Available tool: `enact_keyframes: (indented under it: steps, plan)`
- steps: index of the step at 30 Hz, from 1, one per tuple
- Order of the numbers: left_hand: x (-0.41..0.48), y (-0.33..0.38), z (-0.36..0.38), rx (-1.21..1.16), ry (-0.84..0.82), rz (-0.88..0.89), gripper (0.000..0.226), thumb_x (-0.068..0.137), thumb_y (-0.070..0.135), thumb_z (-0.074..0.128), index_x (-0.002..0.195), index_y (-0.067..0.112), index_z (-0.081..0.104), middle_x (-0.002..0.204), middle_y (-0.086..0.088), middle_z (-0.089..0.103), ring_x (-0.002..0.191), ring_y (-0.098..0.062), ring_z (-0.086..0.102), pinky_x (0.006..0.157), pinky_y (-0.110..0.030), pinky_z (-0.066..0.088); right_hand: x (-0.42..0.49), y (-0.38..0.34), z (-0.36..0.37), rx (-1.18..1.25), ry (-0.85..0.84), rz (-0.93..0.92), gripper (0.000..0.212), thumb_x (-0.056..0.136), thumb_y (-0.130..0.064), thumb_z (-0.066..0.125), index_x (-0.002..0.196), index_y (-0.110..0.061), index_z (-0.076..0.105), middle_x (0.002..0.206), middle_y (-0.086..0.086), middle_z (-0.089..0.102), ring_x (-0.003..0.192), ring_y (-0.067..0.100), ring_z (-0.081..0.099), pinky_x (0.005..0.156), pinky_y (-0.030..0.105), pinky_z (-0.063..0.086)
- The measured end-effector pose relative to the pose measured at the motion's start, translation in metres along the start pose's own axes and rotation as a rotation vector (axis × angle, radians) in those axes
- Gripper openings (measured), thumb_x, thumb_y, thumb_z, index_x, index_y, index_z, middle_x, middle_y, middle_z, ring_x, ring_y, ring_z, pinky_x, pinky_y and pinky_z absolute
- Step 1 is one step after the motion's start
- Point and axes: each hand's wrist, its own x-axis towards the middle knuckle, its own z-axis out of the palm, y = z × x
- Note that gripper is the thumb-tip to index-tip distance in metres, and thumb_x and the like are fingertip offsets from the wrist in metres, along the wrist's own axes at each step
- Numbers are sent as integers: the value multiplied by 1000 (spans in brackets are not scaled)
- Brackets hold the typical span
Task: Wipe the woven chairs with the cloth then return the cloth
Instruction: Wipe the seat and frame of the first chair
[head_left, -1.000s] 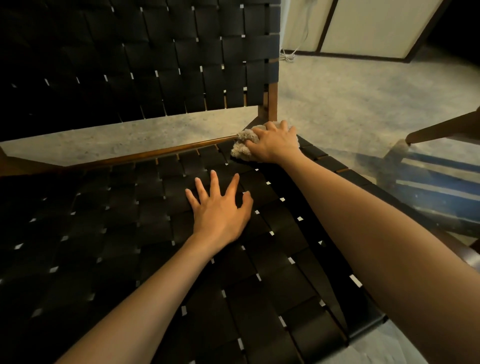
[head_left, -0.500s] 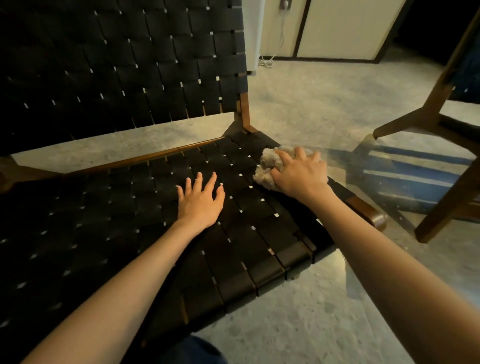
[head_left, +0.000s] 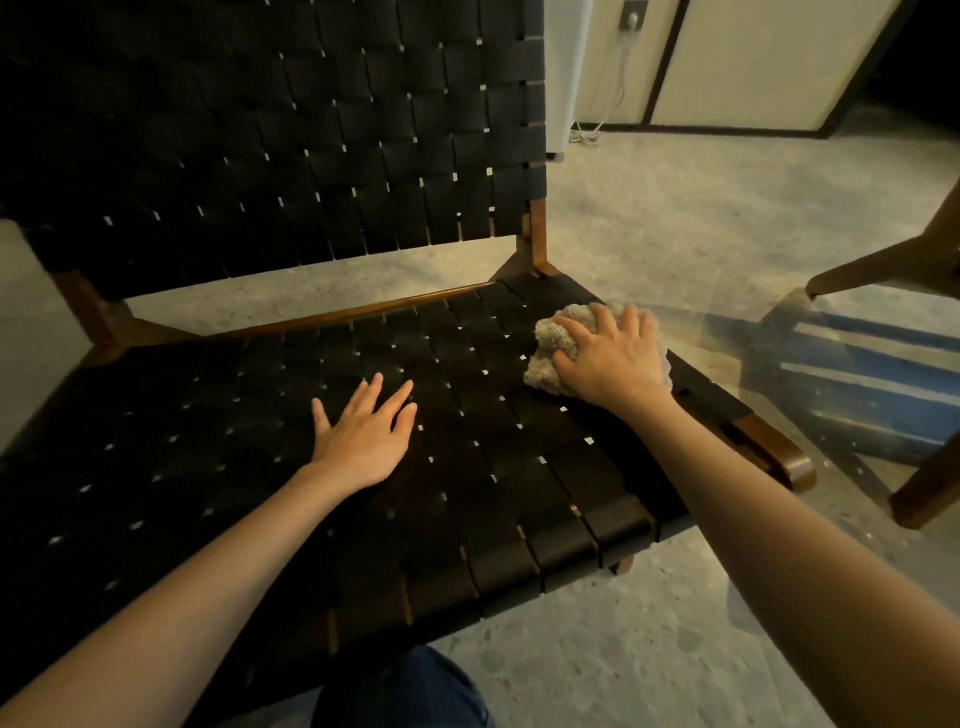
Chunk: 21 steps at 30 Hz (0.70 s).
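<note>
Cloth (head_left: 551, 347) under right hand (head_left: 610, 361) (chair seat (head_left: 467, 467))

This is looking like a room in a home, or a similar lived-in interior. A low lounge chair (head_left: 363, 415) with a dark wooden frame and a seat and back of black woven straps is standing on a speckled, stone-like floor (head_left: 675, 218). Part of a second wooden chair (head_left: 924, 291) is showing at the right edge. Along the far side, pale wall panels (head_left: 753, 57) with dark trim are running down to a dark skirting. A wall socket (head_left: 632, 15) is holding a plug, its white cable (head_left: 597, 130) trailing down onto the floor. The lighting is dim and warm.
</note>
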Motion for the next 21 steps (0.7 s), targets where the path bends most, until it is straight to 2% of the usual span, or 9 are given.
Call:
enact_keyframes:
  steps: [4, 8, 14, 21]
  plan:
    - [5, -20, -3, 14, -12, -44, 51, 96, 58, 5, 146, 49, 3, 159, 6, -11, 145, -23, -13, 111, -57, -12, 46, -26, 14, 62, 16, -93, 55, 97, -52, 27, 150, -35, 21, 156, 8, 24, 143, 34, 16, 118, 49, 5]
    - [9, -37, 2, 26, 102, -75, 50, 96, 58, 5, 146, 50, 2, 160, 4, -6, 146, -21, -9, 115, -53, -8, 90, -49, 28, 82, 44, -97, 56, 98, -48, 27, 150, -31, 20, 154, 11, 27, 143, 34, 18, 118, 48, 1]
    - [14, -38, 12, 55, 158, -63, 52, 97, 56, 9, 146, 47, -4, 159, 3, -8, 146, -26, -10, 114, -56, -8, 134, -77, 35, 108, 56, -119, 56, 98, -48, 28, 149, -26, 26, 150, 13, 35, 137, 33, 30, 116, 46, 13]
    - [14, -40, 13, 38, 165, -63, 53, 97, 55, 10, 147, 45, -3, 159, 5, -8, 146, -25, -11, 114, -56, -9, 121, -151, 33, 211, 20, -370, 55, 99, -46, 28, 149, -24, 26, 153, 8, 30, 138, 29, 30, 113, 40, 19]
